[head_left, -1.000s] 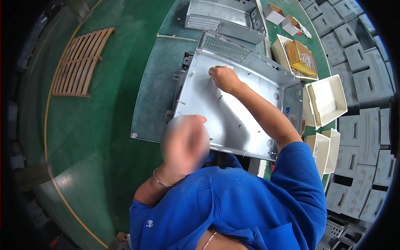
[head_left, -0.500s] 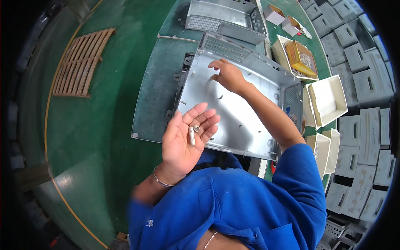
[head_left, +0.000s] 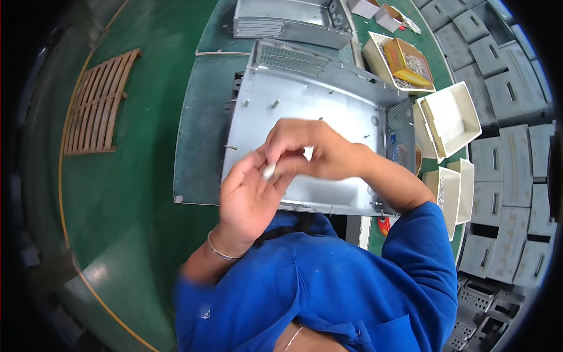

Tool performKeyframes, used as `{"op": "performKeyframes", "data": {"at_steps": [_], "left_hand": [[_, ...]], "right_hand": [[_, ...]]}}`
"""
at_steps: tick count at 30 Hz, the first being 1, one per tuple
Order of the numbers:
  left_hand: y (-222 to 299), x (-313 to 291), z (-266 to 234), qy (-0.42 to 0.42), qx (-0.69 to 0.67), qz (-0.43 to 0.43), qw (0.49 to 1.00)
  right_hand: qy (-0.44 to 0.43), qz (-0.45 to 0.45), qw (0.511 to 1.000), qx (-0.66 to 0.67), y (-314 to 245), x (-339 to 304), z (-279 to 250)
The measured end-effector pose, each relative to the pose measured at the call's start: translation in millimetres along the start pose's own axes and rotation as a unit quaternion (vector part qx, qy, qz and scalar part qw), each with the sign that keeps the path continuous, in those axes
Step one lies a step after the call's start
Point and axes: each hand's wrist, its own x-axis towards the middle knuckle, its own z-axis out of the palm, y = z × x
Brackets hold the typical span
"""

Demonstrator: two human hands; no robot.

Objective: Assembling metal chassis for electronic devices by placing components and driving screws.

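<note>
A grey sheet-metal case [head_left: 328, 100] lies open on the green-topped table [head_left: 205, 117] in front of me, with small studs standing on its floor. My left hand [head_left: 249, 196] is raised palm up over the case's near edge and holds small silvery pieces [head_left: 268, 171] in the palm. My right hand [head_left: 308, 149] reaches across to that palm, and its fingertips pinch one of the small pieces. Both hands hover above the case, not touching it.
A second grey case [head_left: 287, 23] stands behind the first. White bins [head_left: 448, 117] and a yellow box [head_left: 410, 61] of small parts sit to the right. Grey stacked trays [head_left: 516, 152] line the far right. A wooden pallet [head_left: 94, 105] lies on the green floor at left.
My right hand has left the case floor and come back to my left palm. My left hand turned palm up, showing the small pieces, and rose closer to the camera.
</note>
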Motion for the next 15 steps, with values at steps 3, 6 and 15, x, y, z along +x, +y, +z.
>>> {"op": "performKeyframes", "data": {"at_steps": [3,6,15], "left_hand": [[11.2,-9.5,-5.7,-0.057,0.049,0.039,0.996],[46.4,-25.2,-7.8,-0.055,0.114,0.209,0.97],[148.0,-59.1,-149.0,0.07,0.203,0.379,0.9]], "right_hand": [[0.172,0.16,0.938,0.255,5.8,-11.7,-32.4],[0.317,0.238,0.889,0.228,52.3,-40.5,-66.8],[0.265,0.476,0.836,0.064,129.0,-84.9,-64.3]]}}
